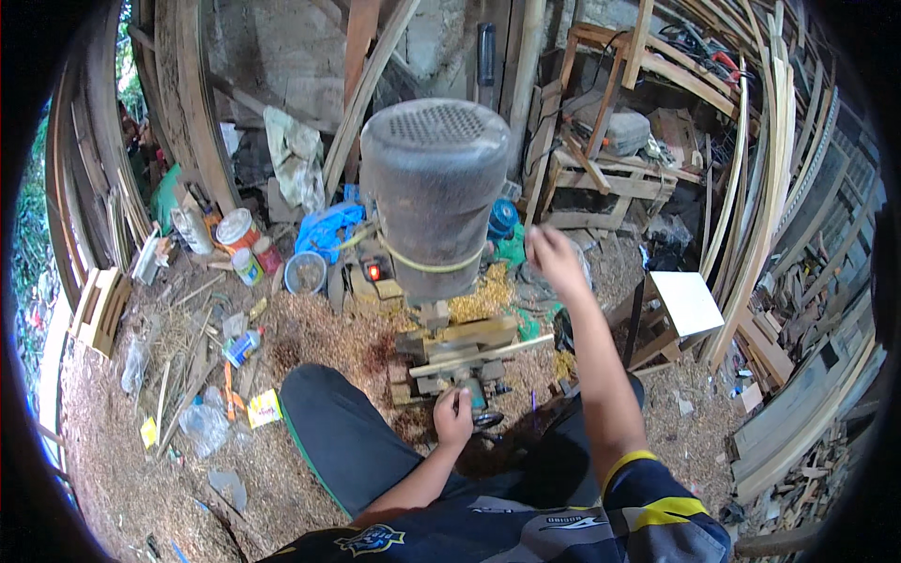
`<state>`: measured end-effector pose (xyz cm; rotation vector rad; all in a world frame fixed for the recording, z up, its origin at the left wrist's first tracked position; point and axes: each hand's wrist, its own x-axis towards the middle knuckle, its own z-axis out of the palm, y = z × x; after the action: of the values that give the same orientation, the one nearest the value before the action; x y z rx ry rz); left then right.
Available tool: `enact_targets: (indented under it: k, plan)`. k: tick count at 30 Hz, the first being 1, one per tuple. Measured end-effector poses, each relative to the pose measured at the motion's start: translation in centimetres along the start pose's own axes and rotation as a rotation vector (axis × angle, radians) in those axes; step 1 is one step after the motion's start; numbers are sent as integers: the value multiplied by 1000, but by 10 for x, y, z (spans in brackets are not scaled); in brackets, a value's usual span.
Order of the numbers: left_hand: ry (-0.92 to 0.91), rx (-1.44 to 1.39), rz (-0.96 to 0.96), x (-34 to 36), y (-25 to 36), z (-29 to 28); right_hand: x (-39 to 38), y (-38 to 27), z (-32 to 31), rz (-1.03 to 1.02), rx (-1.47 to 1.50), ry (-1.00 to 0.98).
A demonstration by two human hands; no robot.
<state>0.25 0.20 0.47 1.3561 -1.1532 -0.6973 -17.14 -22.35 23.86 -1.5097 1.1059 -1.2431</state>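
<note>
A dusty machine with a large grey housing, wrapped by a yellow band, stands in front of me. Beneath it a pale wood strip lies across the metal and wood worktable, above a black handwheel. My left hand is curled low at the machine's front, left of the wheel, on something I cannot make out. My right hand is raised right of the housing, fingers curled; what they hold, if anything, is hidden. A small red light glows behind the table, left of the housing.
Cans, a bucket and blue plastic lie at the left rear. A white-topped board stands right of my arm. Long timber strips lean along the right; wood shavings and litter cover the floor around my bent legs.
</note>
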Motion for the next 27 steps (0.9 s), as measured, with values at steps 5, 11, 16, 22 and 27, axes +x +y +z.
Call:
enact_targets:
  k: [5,11,16,22,27]
  plan:
    - [-29,7,22,6,-3,2,153,-145,37,-392,170,47]
    - [-50,94,84,0,-5,5,241,-259,65,-270,233,-27]
    - [-43,40,30,-4,-13,10,213,-258,26,-190,483,-771]
    - [-17,141,27,7,-4,0,43,-252,28,-555,560,-525]
    - [84,44,-23,6,-21,7,-32,-198,7,-771,459,-885]
